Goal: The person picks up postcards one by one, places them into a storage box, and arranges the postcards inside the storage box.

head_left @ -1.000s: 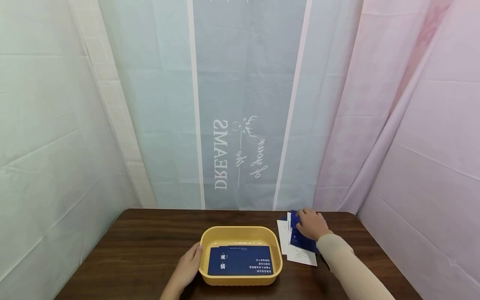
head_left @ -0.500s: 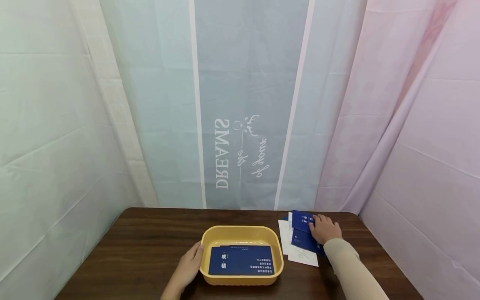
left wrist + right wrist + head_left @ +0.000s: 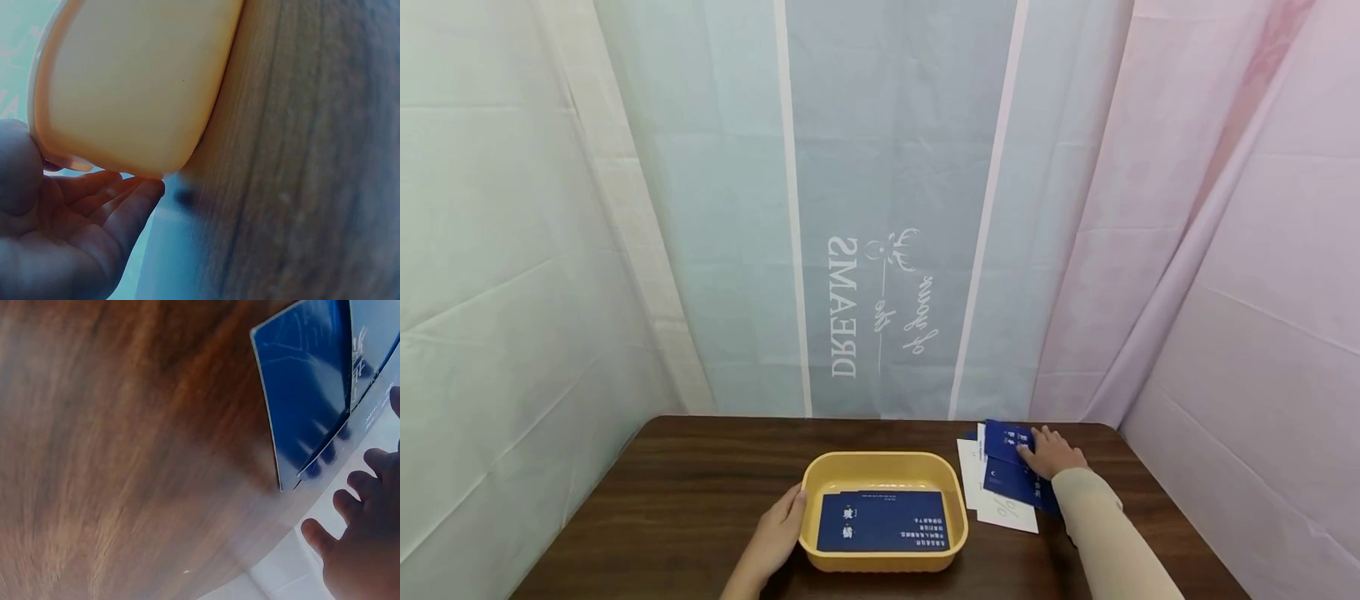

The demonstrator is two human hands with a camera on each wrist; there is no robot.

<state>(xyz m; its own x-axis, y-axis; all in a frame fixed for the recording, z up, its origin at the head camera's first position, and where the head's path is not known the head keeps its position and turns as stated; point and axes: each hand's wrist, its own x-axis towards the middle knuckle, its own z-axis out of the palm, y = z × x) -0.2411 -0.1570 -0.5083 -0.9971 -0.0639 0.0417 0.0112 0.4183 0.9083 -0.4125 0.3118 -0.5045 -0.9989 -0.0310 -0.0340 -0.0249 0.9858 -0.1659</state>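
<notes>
A yellow plastic basin (image 3: 880, 471) stands near the table's front, with dark blue cards (image 3: 883, 527) printed in white lying inside. My left hand (image 3: 775, 532) holds its left end; in the left wrist view the thumb reaches the rim and the fingertips meet the outer side. Over at the right, my right hand (image 3: 1054, 454) lies over the right edge of a loose pile of blue cards (image 3: 1011, 477). Its fingers are spread, slightly bent, and grasp nothing; in the right wrist view they show above the blue cards (image 3: 306, 381). White cards (image 3: 1011, 514) stick out beneath the blue ones.
The dark wooden table (image 3: 700, 500) has rounded far corners. A hanging curtain (image 3: 880, 167) rises behind its far edge, and pale cloth walls (image 3: 1262, 317) stand on both sides. The pile of cards lies just right of the basin.
The right hand has slid rightward across the pile, uncovering more of the blue cards. Left hand and basin look unmoved.
</notes>
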